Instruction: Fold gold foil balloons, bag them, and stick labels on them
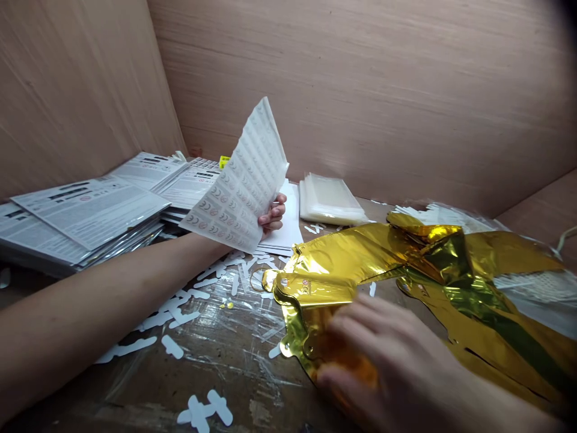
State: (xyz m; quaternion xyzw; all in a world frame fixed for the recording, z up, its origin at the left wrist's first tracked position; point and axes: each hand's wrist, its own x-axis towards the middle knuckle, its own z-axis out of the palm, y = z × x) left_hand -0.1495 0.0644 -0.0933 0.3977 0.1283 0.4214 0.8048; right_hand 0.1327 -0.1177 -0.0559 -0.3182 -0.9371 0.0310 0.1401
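My left hand (273, 215) is closed on the edge of a sheet of stickers (238, 180), a pale sheet printed with rows of small CE marks. It holds the sheet raised and tilted above a stack of white paper (288, 225). Flat, uninflated gold foil balloons (333, 255) lie in a pile on the right. One near the front bears a small CE mark close to its scalloped end. Over this balloon is my right hand (387, 349), thumb and fingers smeared by motion. Whether it grips the foil cannot be made out.
Packed printed sleeves (90, 210) are stacked at the left. Clear plastic bags (331, 198) lie at the back, and a bag of white strips (442, 213) lies behind the balloons. White paper tabs (180, 316) litter the tabletop (229, 367). Wooden panels (360, 90) enclose the back and sides.
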